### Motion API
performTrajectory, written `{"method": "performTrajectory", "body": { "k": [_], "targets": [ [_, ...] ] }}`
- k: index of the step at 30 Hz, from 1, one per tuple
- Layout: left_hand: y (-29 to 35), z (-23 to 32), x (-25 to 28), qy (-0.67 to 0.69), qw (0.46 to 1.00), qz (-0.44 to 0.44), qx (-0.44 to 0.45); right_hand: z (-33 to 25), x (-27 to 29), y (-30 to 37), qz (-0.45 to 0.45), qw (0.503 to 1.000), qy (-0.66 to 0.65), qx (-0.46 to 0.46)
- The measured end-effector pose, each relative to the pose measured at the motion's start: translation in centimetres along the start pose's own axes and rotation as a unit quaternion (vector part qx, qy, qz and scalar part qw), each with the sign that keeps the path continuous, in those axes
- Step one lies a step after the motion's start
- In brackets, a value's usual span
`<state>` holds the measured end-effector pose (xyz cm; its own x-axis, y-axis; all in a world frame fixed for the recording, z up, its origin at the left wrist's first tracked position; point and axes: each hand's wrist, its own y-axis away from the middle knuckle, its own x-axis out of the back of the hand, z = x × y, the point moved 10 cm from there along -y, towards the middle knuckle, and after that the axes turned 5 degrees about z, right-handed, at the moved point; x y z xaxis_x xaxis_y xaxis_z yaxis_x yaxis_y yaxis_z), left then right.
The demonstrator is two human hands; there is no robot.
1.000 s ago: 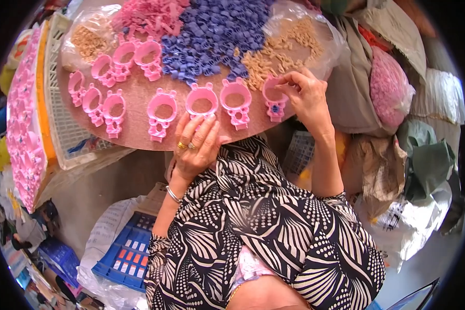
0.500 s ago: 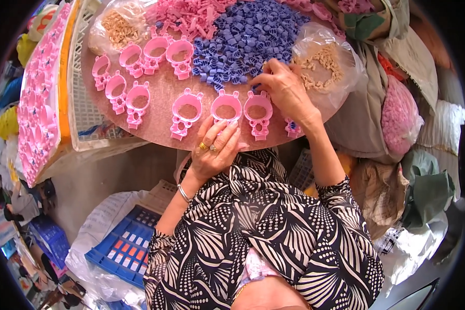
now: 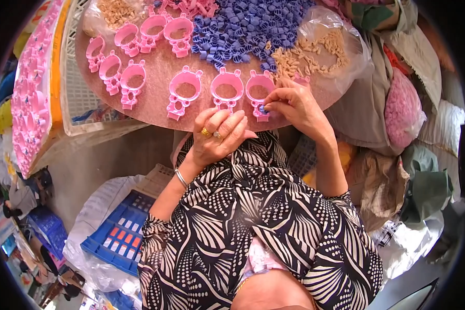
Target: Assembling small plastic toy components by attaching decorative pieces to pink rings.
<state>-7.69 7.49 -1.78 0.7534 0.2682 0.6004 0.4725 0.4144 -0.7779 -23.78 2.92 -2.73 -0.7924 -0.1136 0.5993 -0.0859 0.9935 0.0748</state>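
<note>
A row of pink plastic frames lies near the table's front edge, each with a large ring, two small ears and a narrow lower end. My right hand (image 3: 297, 106) is closed in a pinch on a small blue plastic piece (image 3: 263, 109), at the lower end of the right-hand pink frame (image 3: 260, 82). My left hand (image 3: 219, 133) rests with bent fingers, thumb apart, at the lower end of the middle pink frame (image 3: 227, 82) and partly covers it. It grips nothing that I can see. Left of it lies another pink frame (image 3: 185, 85).
Several pink frames (image 3: 133, 77) lie on the table's left. Behind are heaps of blue pieces (image 3: 248, 31) and pink parts (image 3: 194, 8). Beige pieces (image 3: 289, 63) spill beside a clear bag (image 3: 354, 57). A white crate (image 3: 80, 103) and a box of pink pieces (image 3: 33, 98) stand left.
My right hand has moved from the edge of the blue heap toward me, to the right-hand frame with a blue piece. My left fingers have drawn back slightly. The whole view has shifted.
</note>
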Motion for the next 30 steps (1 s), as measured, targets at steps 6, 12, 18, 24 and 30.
{"method": "performTrajectory", "body": {
  "k": [6, 12, 18, 24, 30],
  "targets": [
    [-0.1, 0.1, -0.4, -0.022, 1.0, -0.006, 0.007, 0.8, -0.4, 0.1, 0.04, 0.998, 0.05, -0.019],
    [-0.1, 0.0, -0.1, -0.018, 0.999, 0.0, 0.037, -0.4, 0.7, 0.7, 0.125, 0.985, 0.116, 0.038],
    [0.0, -0.4, -0.3, -0.022, 0.999, 0.004, 0.042, -1.5, 1.3, 0.2, 0.1, 0.97, 0.216, 0.038],
    [-1.1, 0.4, -0.7, -0.018, 0.999, -0.025, 0.028, -2.5, 1.2, 0.3, 0.072, 0.968, 0.228, 0.082],
    [-2.4, 0.3, -2.6, -0.016, 0.994, -0.08, 0.07, -2.1, 0.5, 0.5, 0.078, 0.974, 0.193, 0.086]
  ]
}}
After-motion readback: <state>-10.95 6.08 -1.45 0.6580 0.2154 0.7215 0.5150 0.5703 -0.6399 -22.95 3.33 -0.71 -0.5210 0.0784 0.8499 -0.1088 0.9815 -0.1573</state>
